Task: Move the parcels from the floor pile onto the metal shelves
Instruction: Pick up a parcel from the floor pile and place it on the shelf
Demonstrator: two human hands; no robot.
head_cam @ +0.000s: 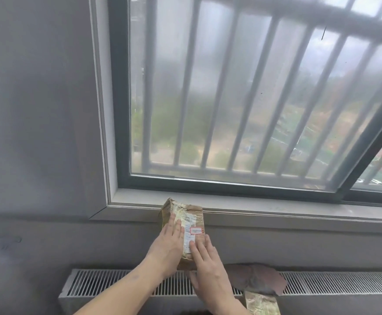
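A brown taped cardboard parcel (pixel 190 214) with a white shipping label and a small red-framed sticker stands upright in the lower middle of the view, its top in front of the window sill. My left hand (pixel 168 244) lies flat on its left side and front, fingers together. My right hand (pixel 204 267) presses flat on its lower right front. Both hands grip the parcel between them. A second taped parcel (pixel 261 303) shows at the bottom edge, right of my right arm. No metal shelves or floor pile are in view.
A white grille-topped radiator (pixel 108 283) runs along the wall under the parcel. A reddish-grey flat slab (pixel 256 278) lies on it at the right. Above are the grey sill (pixel 276 212) and a barred window (pixel 242 98). A grey wall (pixel 38 110) fills the left.
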